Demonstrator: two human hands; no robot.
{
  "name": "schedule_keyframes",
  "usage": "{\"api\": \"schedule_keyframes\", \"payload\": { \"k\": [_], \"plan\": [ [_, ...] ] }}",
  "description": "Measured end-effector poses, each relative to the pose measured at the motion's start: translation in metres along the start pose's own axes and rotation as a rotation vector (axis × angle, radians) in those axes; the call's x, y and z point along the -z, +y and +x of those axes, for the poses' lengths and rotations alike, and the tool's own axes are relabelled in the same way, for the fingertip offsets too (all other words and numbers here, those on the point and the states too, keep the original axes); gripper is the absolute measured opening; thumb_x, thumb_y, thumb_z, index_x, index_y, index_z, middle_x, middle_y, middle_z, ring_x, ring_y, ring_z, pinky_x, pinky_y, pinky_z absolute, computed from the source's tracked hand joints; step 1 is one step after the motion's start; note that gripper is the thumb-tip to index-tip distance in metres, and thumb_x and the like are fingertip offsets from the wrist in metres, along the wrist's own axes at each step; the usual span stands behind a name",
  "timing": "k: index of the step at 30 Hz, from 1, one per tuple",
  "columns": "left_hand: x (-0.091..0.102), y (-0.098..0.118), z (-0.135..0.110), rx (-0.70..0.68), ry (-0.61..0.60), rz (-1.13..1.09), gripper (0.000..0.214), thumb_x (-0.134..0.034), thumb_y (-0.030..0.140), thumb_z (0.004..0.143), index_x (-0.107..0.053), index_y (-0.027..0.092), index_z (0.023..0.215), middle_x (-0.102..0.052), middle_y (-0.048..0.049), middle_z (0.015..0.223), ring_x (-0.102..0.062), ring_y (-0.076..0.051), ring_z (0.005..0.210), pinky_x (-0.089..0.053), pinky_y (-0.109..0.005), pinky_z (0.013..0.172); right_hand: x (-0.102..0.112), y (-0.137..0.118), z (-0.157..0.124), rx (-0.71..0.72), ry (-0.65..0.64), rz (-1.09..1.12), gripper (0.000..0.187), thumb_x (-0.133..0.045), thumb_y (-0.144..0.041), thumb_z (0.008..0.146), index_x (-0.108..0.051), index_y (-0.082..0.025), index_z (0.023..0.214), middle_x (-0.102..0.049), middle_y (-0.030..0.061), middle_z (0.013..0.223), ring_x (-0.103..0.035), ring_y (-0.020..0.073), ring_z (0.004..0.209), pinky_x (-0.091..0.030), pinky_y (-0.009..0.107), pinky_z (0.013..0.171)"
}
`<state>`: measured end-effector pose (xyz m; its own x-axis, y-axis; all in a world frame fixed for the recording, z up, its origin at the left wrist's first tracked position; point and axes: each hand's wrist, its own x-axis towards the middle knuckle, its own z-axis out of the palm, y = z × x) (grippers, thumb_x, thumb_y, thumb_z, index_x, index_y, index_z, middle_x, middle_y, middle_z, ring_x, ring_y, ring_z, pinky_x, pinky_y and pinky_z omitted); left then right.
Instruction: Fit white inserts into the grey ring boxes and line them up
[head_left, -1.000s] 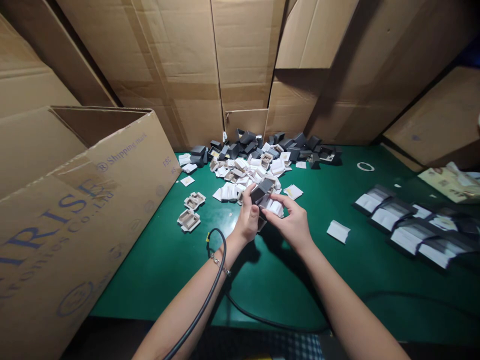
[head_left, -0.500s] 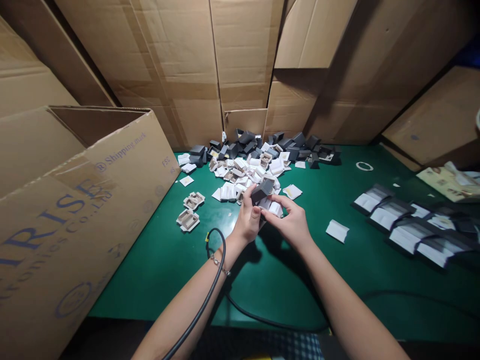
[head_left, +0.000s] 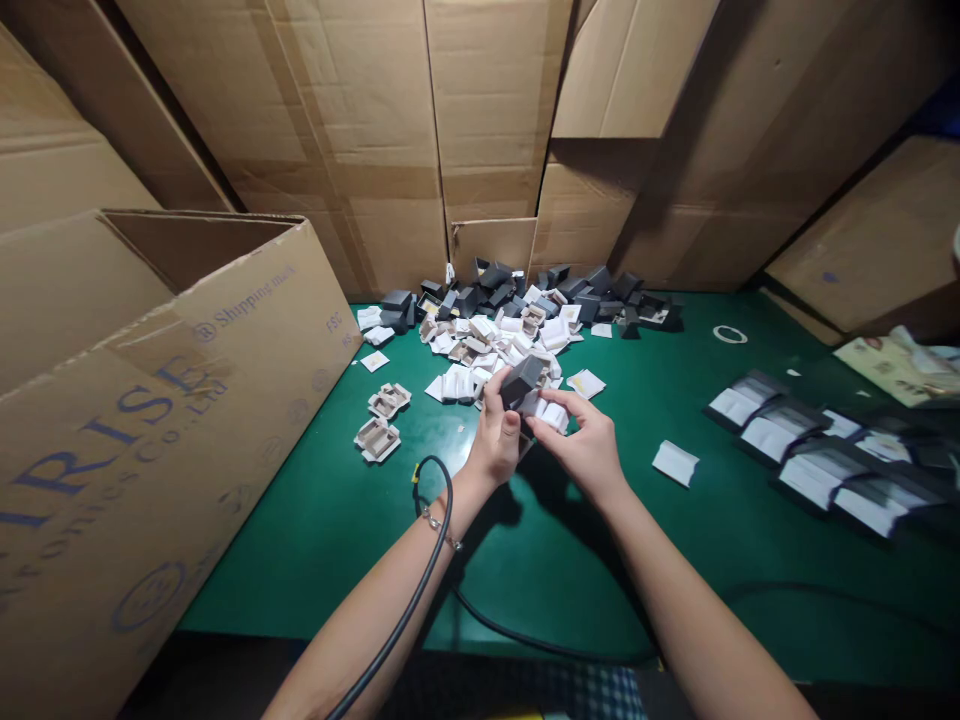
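My left hand (head_left: 495,440) is closed round a small black box (head_left: 523,380), tilted above the middle of the green table. A white folded insert (head_left: 551,412) sits at the box's near side, and my right hand (head_left: 585,440) pinches it between thumb and fingers. Behind both hands lies a heap of white paper inserts (head_left: 487,345), with several black boxes (head_left: 495,285) piled along its back. Part of the held box is hidden by my fingers.
A large cardboard carton (head_left: 225,400) stands at the left. Black boxes with white inserts (head_left: 817,465) are lined up at the right. One white piece (head_left: 676,462) and two cardboard trays (head_left: 377,439) lie apart. A black cable (head_left: 442,520) crosses my left wrist.
Both hands keep their hold on the box and insert. My right fingers have shifted very slightly at the white insert; the rest of the table looks the same.
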<state>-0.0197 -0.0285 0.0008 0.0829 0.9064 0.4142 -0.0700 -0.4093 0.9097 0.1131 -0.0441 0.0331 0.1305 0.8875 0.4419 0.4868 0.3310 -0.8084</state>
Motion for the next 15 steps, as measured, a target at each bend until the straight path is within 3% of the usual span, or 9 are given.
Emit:
{"api": "schedule_keyframes", "payload": {
  "k": [5,15],
  "plan": [
    [0.0010,0.0000,0.0014,-0.052,-0.023,0.143,0.081,-0.023,0.075,0.082,-0.028,0.018,0.139,-0.042,-0.0172,0.139,-0.043,-0.030,0.127,-0.031,-0.044,0.107,-0.0005,-0.0010,0.0006,-0.019,-0.015,-0.010,0.033,-0.068,-0.035,0.068,-0.071,-0.018,0.096,-0.072,0.0082,0.097,-0.067,0.0236,0.090,-0.053,0.036,0.084],
    [-0.0002,-0.0038,0.0005,-0.055,-0.058,0.131,0.080,-0.026,0.074,0.081,-0.032,0.018,0.138,-0.044,-0.0173,0.136,-0.044,-0.030,0.125,-0.032,-0.044,0.106,0.0006,0.0001,0.0022,-0.120,-0.102,0.046,0.039,-0.072,-0.039,0.065,-0.071,-0.017,0.099,-0.072,0.0080,0.101,-0.066,0.0250,0.093,-0.051,0.038,0.087]
  ]
}}
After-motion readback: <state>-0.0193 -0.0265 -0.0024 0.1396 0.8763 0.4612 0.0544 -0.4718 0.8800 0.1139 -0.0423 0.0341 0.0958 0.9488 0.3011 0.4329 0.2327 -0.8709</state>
